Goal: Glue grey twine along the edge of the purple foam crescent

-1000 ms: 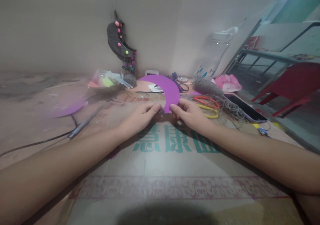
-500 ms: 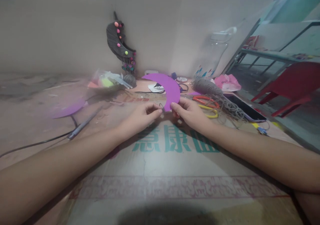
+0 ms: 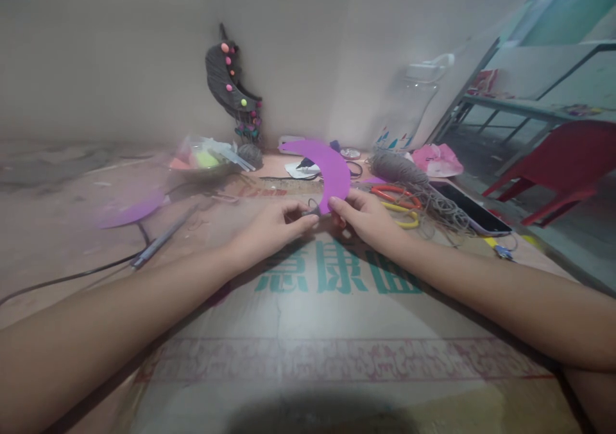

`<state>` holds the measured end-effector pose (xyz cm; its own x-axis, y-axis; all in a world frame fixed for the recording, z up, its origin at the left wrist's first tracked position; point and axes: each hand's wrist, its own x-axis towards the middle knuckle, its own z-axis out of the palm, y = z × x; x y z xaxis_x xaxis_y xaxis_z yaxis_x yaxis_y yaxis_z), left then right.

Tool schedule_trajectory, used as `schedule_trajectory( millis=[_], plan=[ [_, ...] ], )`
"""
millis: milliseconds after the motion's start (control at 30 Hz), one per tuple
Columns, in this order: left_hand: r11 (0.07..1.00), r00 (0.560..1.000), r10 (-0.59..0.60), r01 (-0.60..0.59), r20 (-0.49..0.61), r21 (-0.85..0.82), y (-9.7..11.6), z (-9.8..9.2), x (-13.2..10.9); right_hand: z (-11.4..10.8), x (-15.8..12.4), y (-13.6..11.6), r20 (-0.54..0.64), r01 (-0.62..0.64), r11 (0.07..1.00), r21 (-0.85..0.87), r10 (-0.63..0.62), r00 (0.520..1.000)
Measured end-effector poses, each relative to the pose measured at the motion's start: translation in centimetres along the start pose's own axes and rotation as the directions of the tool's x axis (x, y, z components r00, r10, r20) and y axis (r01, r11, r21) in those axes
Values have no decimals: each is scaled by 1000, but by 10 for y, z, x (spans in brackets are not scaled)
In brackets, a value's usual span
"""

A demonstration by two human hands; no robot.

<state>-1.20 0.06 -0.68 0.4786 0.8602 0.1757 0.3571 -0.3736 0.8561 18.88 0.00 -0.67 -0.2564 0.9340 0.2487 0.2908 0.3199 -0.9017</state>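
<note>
A purple crescent moon cutout (image 3: pixel 332 171) stands up from my right hand (image 3: pixel 368 219), pinched between thumb and fingers near its lower tip. My left hand (image 3: pixel 283 225) is closed just left of that tip, its thumb and finger on grey yarn (image 3: pixel 312 208), a small loop of which curls up beside the cutout. The fingertips of both hands are close together above a cardboard sheet (image 3: pixel 308 321) with green printed characters. How the yarn lies behind the cutout is hidden.
Right of my hands are orange-handled pliers (image 3: pixel 397 196), a yellow handle (image 3: pixel 404 216), a grey yarn skein (image 3: pixel 399 167) and a phone (image 3: pixel 469 208). A yarn-wrapped moon (image 3: pixel 219 78) hangs at the wall. A bowl (image 3: pixel 202 169), pen (image 3: pixel 163 236) and clear bottle (image 3: pixel 407 110) stand around.
The purple crescent has shifted slightly to the right and turned a little. My left thumb has moved slightly right with the yarn; my right hand keeps its hold.
</note>
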Motion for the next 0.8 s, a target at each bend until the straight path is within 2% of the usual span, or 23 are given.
schedule_trajectory(
  millis=[233,467,800],
  plan=[
    [999,1000,19,-20,15,44,1,0,0,0,-1,-3,7,12,998,-61,-11,1000],
    [998,999,8,-11,-34,-61,0,1,1,-2,0,-3,-15,29,998,-57,-30,999],
    [999,999,18,-16,-31,52,5,-2,-1,-2,0,-3,2,38,998,-57,-38,999]
  ],
)
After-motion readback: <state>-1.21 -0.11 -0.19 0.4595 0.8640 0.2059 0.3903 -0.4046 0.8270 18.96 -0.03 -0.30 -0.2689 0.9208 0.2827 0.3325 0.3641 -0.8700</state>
